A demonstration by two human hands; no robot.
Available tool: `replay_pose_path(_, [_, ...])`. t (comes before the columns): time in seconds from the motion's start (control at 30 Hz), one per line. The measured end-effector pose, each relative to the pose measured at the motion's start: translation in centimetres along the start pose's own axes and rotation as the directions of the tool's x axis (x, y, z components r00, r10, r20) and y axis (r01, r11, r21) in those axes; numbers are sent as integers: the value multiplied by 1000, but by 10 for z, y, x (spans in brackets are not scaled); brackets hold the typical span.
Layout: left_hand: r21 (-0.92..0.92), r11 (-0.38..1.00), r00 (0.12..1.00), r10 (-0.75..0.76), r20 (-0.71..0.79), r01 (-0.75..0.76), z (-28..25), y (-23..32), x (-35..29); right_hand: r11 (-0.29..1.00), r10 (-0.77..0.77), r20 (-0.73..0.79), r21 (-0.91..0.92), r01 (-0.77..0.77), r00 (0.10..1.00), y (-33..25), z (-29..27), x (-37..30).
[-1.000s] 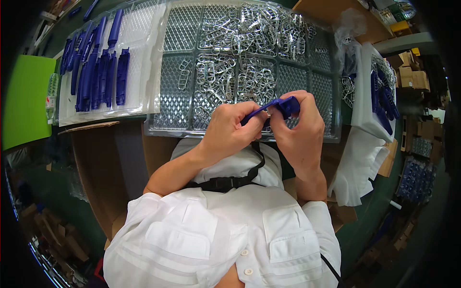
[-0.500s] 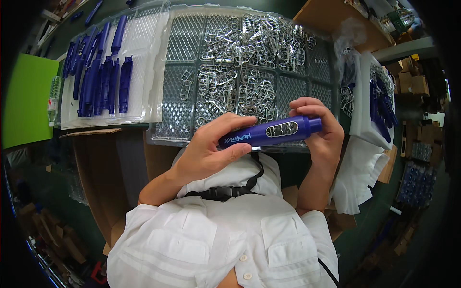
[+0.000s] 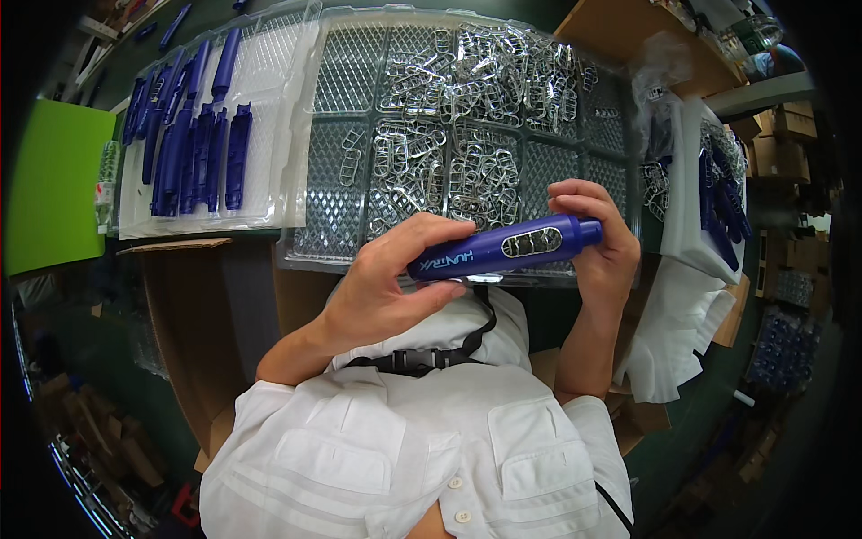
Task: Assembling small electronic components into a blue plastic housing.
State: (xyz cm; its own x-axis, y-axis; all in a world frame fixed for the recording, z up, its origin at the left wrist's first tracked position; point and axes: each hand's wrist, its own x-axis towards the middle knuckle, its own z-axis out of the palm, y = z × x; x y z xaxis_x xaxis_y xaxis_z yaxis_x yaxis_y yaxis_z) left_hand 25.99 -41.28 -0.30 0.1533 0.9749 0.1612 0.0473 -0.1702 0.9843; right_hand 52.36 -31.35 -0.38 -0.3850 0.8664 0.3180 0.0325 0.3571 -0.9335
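Note:
A blue plastic tube-shaped casing (image 3: pixel 485 253) lies nearly level between my hands, its right end a little higher. Light lettering marks its left part, and an oval chrome frame (image 3: pixel 532 242) with several openings is set into its right part. My left hand (image 3: pixel 386 274) grips the left end, thumb below and fingers above. At the narrower right end, my right hand (image 3: pixel 603 235) holds the casing with curled fingers. Just beyond stands a clear compartment tray (image 3: pixel 337 202) with loose chrome frames (image 3: pixel 480 171) heaped in several of its cells.
On the left, a white tray (image 3: pixel 260 171) carries several blue casing halves (image 3: pixel 238 157). A bottle (image 3: pixel 106 184) stands beside a green panel (image 3: pixel 58 189). To the right, a white foam box (image 3: pixel 687 207) holds more blue parts. An open cardboard box (image 3: pixel 193 314) sits below the table edge.
The casing has turned slightly about its length, so more of its lettering shows. My left thumb has drawn back a little; both hands keep their hold.

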Motion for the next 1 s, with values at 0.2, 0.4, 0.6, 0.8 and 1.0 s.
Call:
replay_pose_path(0.2, [13,1000,999,-6,-34,6,-7,-3,8,992,127,-40,-21,-128,991,7,2,3])
replay_pose_path(0.4, [123,991,994,62,-95,-50,-27,-5,30,830,224,36,-530,-171,974,21,9,-1])
replay_pose_path(0.6, [253,967,993,57,-102,-30,-69,-8,76,580,13,223,-796,174,975,17,42,-9])
replay_pose_path(0.8, [415,909,969,137,-204,-41,-115,-16,150,553,17,228,-813,181,973,23,53,-13])
replay_pose_path(1.0, [762,648,828,416,-376,21,-196,-70,300,581,-7,165,-802,138,986,20,58,-14])
